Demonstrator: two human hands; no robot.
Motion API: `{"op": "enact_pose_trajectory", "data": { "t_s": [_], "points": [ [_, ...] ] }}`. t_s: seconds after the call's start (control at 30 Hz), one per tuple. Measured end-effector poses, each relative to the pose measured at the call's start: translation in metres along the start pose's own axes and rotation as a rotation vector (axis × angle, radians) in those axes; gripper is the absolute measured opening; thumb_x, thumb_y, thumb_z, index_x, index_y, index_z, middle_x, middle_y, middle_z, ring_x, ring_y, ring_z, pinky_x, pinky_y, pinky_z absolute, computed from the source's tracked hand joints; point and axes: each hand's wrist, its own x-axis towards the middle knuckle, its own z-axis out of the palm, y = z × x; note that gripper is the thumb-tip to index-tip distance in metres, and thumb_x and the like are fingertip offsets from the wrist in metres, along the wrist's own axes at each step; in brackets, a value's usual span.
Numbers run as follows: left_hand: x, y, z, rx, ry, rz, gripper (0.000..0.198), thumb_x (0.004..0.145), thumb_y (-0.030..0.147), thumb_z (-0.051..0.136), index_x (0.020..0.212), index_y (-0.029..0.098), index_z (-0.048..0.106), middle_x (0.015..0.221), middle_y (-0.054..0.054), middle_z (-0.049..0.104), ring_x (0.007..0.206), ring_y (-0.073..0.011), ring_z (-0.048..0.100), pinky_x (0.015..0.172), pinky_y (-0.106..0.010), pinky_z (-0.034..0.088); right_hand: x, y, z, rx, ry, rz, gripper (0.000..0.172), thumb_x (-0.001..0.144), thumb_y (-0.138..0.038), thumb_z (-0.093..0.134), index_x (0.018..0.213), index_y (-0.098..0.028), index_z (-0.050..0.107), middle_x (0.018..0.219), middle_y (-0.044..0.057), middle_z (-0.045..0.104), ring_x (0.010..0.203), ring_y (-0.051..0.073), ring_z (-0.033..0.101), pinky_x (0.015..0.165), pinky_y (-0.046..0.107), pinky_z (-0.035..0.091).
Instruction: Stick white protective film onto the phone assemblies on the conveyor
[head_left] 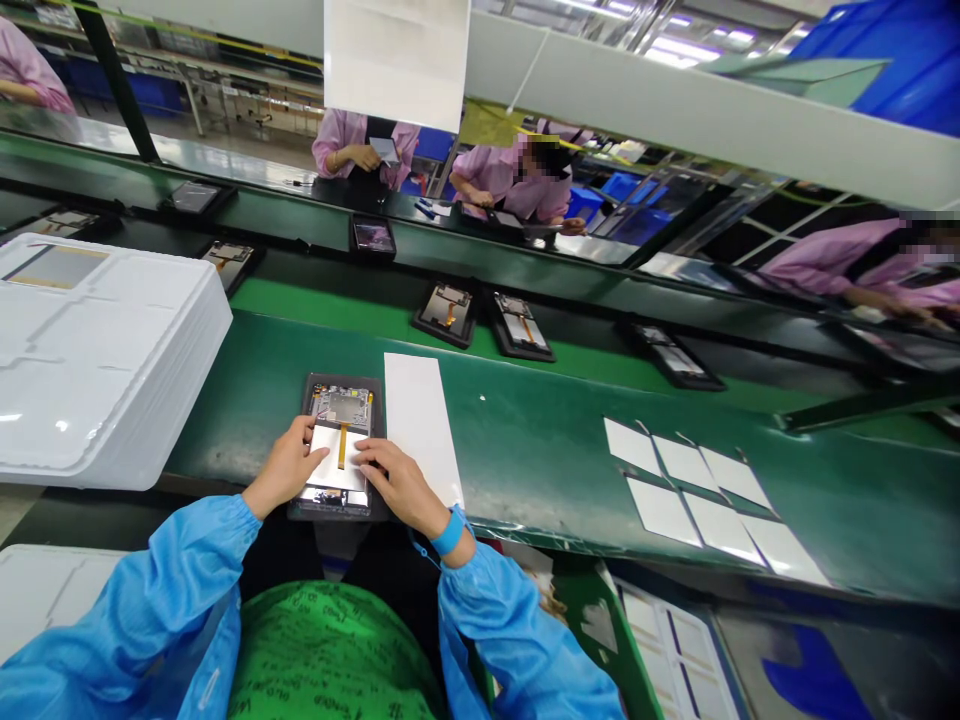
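In front of me on the green bench lies an opened tablet (343, 404) in a dark tray (379, 400), its circuit parts showing at the far end. A flat white battery (326, 440) sits across its middle, with an orange ribbon cable (343, 445) running over it. My left hand (289, 465) is at the battery's left edge, thumb on its face and fingers curled at the tablet's side. From the other side, my right hand (401, 485) has its bent fingertips on the right edge. Whether the battery is fully seated I cannot tell.
Right of the tray lies a white sheet (421, 420). Several white batteries (679, 490) with short leads lie in two rows further right. A stack of white plastic trays (112, 350) stands left. Beyond, a conveyor (300, 290) carries several tablets; co-workers in pink sit across it.
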Motion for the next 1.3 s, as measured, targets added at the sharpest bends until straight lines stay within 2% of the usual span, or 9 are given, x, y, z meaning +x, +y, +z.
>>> {"op": "enact_pose_trajectory", "data": {
  "t_s": [0.33, 0.5, 0.63, 0.7, 0.83, 0.93, 1.07, 1.17, 1.3],
  "points": [
    [-0.004, 0.026, -0.006, 0.341, 0.072, 0.055, 0.035, 0.076, 0.026, 0.07, 0.109, 0.021, 0.06, 0.08, -0.002, 0.064, 0.071, -0.02, 0.061, 0.069, -0.03, 0.043, -0.001, -0.003, 0.006, -0.085, 0.017, 0.011, 0.022, 0.095, -0.016, 0.053, 0.109, -0.022, 0.069, 0.124, 0.008, 0.064, 0.117, 0.022, 0.058, 0.104, 0.043, 0.048],
    [-0.007, 0.036, -0.011, 0.733, 0.024, 0.056, 0.033, 0.084, 0.037, 0.065, 0.113, 0.022, 0.061, 0.105, -0.008, 0.06, 0.079, -0.0218, 0.063, 0.072, -0.031, 0.044, 0.0, -0.005, 0.011, -0.174, 0.014, 0.016, 0.026, 0.094, -0.014, 0.051, 0.112, -0.02, 0.069, 0.125, 0.01, 0.063, 0.117, 0.024, 0.056, 0.103, 0.044, 0.048],
    [-0.009, 0.031, -0.016, 0.942, 0.089, 0.043, 0.054, 0.082, 0.05, 0.065, 0.123, 0.017, 0.056, 0.118, -0.016, 0.059, 0.101, -0.0324, 0.061, 0.086, -0.041, 0.046, -0.002, -0.006, 0.013, -0.201, 0.021, 0.007, 0.027, 0.094, -0.014, 0.049, 0.111, -0.019, 0.069, 0.125, 0.011, 0.064, 0.116, 0.026, 0.056, 0.103, 0.047, 0.049],
    [-0.008, 0.02, -0.017, 0.956, 0.175, 0.067, 0.071, 0.078, 0.055, 0.068, 0.133, 0.012, 0.05, 0.135, -0.023, 0.051, 0.123, -0.0404, 0.049, 0.099, -0.05, 0.039, -0.007, -0.003, 0.014, -0.197, 0.081, 0.024, 0.026, 0.094, -0.015, 0.05, 0.112, -0.02, 0.068, 0.126, 0.012, 0.062, 0.118, 0.026, 0.055, 0.104, 0.048, 0.048],
    [-0.007, -0.005, -0.012, 0.846, 0.224, 0.072, 0.072, 0.082, 0.057, 0.064, 0.136, 0.011, 0.052, 0.154, -0.025, 0.033, 0.146, -0.0408, 0.021, 0.115, -0.059, 0.017, -0.017, 0.006, 0.018, -0.253, 0.252, 0.146, 0.035, 0.089, -0.017, 0.056, 0.124, -0.018, 0.062, 0.128, 0.017, 0.055, 0.122, 0.032, 0.051, 0.106, 0.056, 0.045],
    [-0.009, -0.013, -0.003, 0.72, 0.274, 0.076, 0.063, 0.083, 0.05, 0.064, 0.134, 0.015, 0.056, 0.157, -0.021, 0.031, 0.149, -0.0382, 0.016, 0.118, -0.059, 0.01, -0.02, 0.007, 0.024, -0.26, 0.236, 0.158, 0.048, 0.083, -0.013, 0.06, 0.131, -0.018, 0.057, 0.131, 0.018, 0.052, 0.123, 0.035, 0.049, 0.106, 0.059, 0.044],
    [-0.019, -0.008, 0.008, 0.421, 0.31, 0.107, 0.064, 0.083, 0.046, 0.063, 0.139, 0.017, 0.051, 0.146, -0.019, 0.048, 0.141, -0.037, 0.035, 0.114, -0.057, 0.028, -0.024, 0.001, 0.03, -0.234, 0.233, 0.176, 0.054, 0.081, -0.012, 0.06, 0.134, -0.018, 0.054, 0.133, 0.02, 0.05, 0.125, 0.036, 0.049, 0.108, 0.059, 0.043],
    [-0.014, 0.002, 0.01, 0.073, 0.217, 0.07, 0.074, 0.084, 0.049, 0.063, 0.148, 0.022, 0.037, 0.127, -0.015, 0.064, 0.121, -0.0329, 0.058, 0.1, -0.051, 0.048, -0.029, 0.006, 0.021, -0.163, 0.228, 0.175, 0.054, 0.083, -0.016, 0.062, 0.136, -0.025, 0.053, 0.136, 0.016, 0.052, 0.128, 0.034, 0.05, 0.108, 0.056, 0.045],
    [0.043, 0.027, 0.004, -0.211, 0.145, -0.073, 0.084, 0.079, 0.049, 0.072, 0.148, 0.021, 0.033, 0.099, -0.012, 0.072, 0.08, -0.0263, 0.071, 0.071, -0.042, 0.059, -0.028, 0.034, -0.036, -0.106, 0.272, 0.167, 0.049, 0.088, -0.024, 0.059, 0.136, -0.027, 0.052, 0.143, 0.012, 0.049, 0.128, 0.029, 0.052, 0.096, 0.045, 0.056]
  ]
}}
